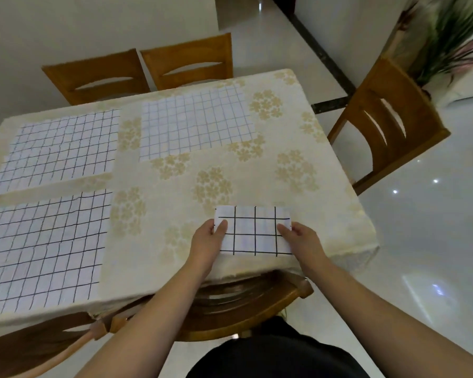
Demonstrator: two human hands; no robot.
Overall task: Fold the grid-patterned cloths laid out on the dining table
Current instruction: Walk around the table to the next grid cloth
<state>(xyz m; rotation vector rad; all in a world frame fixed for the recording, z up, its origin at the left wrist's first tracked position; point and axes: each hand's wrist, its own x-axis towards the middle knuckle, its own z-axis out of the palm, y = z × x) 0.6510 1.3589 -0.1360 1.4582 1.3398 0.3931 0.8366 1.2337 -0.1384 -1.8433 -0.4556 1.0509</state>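
A small folded white cloth with a black grid [254, 231] sits near the table's front right edge. My left hand [209, 241] pinches its left side, thumb on top. My right hand [301, 238] pinches its right side the same way. Three more grid-patterned cloths lie flat and unfolded: one at the front left [43, 249], one at the far left [63, 148], and one at the far middle [197, 121].
The table wears a cream cloth with tan flower prints [284, 165]. Wooden chairs stand at the far side [99, 77] [189, 64], on the right [388, 124] and right in front of me [246, 301]. A plant [448, 42] fills the far right corner.
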